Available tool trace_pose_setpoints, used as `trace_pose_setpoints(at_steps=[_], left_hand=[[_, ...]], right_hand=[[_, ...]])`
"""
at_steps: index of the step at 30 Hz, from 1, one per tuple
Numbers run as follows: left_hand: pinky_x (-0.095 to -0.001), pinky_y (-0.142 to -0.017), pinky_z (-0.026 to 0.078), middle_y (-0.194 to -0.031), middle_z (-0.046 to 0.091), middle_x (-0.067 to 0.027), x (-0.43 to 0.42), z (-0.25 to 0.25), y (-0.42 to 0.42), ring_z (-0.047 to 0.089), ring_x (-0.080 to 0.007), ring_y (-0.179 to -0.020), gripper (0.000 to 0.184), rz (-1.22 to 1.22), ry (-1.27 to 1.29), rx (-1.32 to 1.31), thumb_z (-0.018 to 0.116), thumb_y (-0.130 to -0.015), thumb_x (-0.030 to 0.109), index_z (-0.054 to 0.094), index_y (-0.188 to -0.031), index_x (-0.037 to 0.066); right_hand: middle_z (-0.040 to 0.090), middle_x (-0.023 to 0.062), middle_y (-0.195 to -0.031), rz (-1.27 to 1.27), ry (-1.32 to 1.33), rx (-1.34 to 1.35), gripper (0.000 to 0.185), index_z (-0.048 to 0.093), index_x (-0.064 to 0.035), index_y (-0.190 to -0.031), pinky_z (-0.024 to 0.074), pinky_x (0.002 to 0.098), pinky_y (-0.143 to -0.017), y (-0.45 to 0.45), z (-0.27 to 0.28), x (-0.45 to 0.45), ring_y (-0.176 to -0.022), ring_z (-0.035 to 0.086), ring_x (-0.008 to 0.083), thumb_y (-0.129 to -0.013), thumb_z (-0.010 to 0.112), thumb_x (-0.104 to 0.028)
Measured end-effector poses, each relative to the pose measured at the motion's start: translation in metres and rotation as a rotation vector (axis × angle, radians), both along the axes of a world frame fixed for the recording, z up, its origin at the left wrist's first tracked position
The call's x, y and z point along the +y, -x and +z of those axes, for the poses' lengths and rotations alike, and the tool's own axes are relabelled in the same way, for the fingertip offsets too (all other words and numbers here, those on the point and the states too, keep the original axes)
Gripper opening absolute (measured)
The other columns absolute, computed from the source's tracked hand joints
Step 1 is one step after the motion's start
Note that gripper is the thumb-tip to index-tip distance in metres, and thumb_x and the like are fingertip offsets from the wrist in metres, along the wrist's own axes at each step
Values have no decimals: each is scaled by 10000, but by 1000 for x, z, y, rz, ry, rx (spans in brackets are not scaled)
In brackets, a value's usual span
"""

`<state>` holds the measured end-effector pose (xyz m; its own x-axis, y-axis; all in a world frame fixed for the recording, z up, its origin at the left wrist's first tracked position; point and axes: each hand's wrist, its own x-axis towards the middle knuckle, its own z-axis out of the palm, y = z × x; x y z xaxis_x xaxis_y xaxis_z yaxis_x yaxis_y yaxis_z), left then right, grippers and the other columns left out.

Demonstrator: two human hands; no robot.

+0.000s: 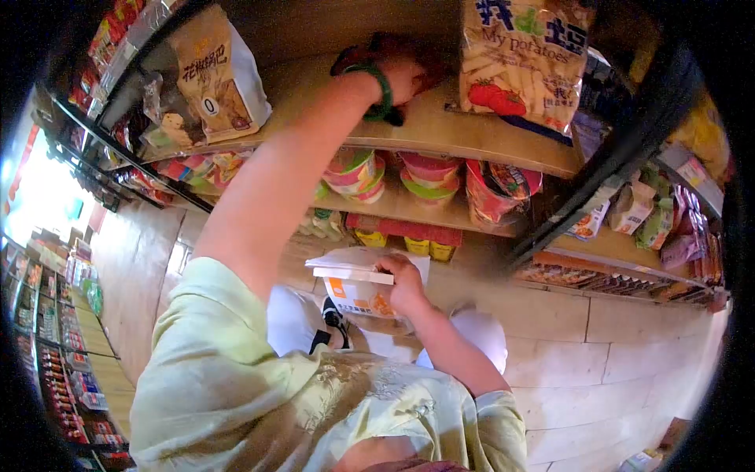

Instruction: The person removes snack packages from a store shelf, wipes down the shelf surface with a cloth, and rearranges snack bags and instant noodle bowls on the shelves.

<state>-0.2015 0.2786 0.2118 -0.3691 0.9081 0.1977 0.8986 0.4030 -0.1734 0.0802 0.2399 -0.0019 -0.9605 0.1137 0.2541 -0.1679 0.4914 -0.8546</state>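
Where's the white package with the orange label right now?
In the head view, the white package is near the middle, held in the right hand, pictured just below the pink-and-green cups.

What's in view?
shelves: several, brown, front and sides
brown bag: 1, brown, left
potato bag: 1, pale, right
dark item: 1, black, left hand
tubs: several, pink, green, red, lower shelf
yellow packs: several, yellow, under tubs
packets: many, mixed, side shelves
carton: 1, white, right hand
floor: 1, pale, below
shoe: 1, black, floor
bracelet: 1, green, left wrist
shirt: 1, pale, torso
left hand: 1, bare, upper shelf
right hand: 1, bare, on carton
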Motion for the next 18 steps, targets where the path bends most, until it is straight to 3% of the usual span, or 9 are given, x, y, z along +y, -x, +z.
trace_pose_setpoints(at_steps=[5,8,12,14,18], left_hand=[[-393,-886,393,-1076,544,-187,-69,12,-49,516,-349,-986,323,61,8,-182,426,-864,235,509,-1142,94],[-384,-900,386,-1114,526,-181,-72,16,-52,506,-343,-1012,324,51,-3,-158,419,-869,240,503,-1152,107],[-376,-902,387,-1120,528,-169,-29,16,-34,507,-333,-1018,336,-44,-13,-183,419,-870,252,495,-1163,108],[-373,-902,388,-1117,535,-156,-4,21,-41,511,-329,-1014,345,34,121,-59,420,-871,269,494,-1168,111],[-372,-901,387,-1096,546,-150,-15,17,-36,512,-328,-1008,345,-4,13,-131,414,-873,280,501,-1161,112]], right_hand=[[568,136,-773,-16,-16,-21,150,569,-64,-728,437,403,-682,-9,21,4,-786,532,321,-603,589,-144],[570,137,-776,-55,-29,-21,152,574,-63,-741,436,402,-683,-15,17,5,-789,531,329,-599,577,-118],[547,134,-742,-40,-10,41,156,545,-41,-721,424,378,-645,-14,19,9,-752,526,315,-578,602,-62],[554,133,-754,-40,-9,-2,164,552,-41,-731,430,368,-650,-17,22,10,-761,533,313,-575,602,-37],[560,132,-772,-40,-10,-1,171,555,-41,-735,431,366,-665,-8,8,9,-777,534,310,-574,613,-32]])
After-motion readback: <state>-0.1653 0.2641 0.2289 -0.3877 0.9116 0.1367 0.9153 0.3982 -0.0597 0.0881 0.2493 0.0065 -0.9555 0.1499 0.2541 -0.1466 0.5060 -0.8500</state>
